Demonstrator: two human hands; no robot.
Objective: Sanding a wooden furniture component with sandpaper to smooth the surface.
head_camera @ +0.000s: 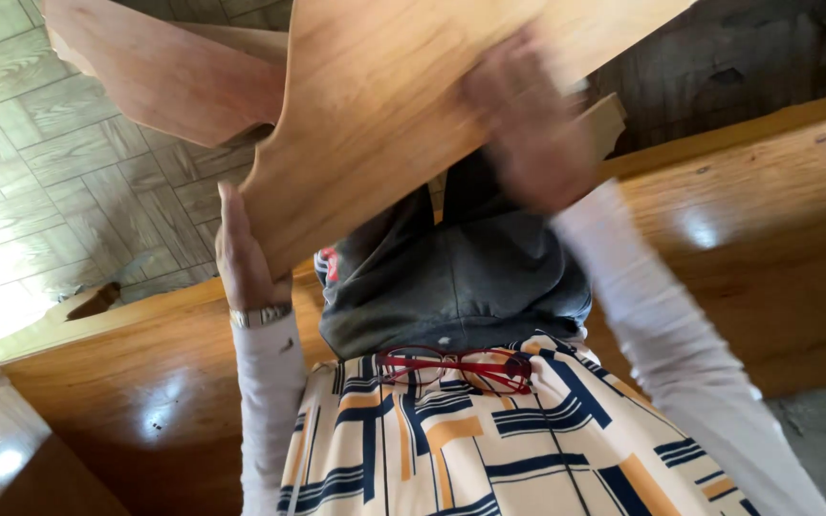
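A light-brown wooden board (375, 105) with a curved cut edge is held up in front of my chest and fills the top of the head view. My left hand (241, 253), a metal watch at its wrist, grips the board's lower left edge. My right hand (528, 124) is blurred and lies on the board's face near its right side, holding it. A second shaped wooden piece (164, 76) sticks out behind the board at the upper left; whether the two are joined is hidden.
A pair of red glasses (456, 368) hangs on my patterned garment below a grey cloth (461, 277). A long polished wooden panel (767, 239) runs across behind my arms. Wood-pattern floor tiles (40, 162) lie at the left.
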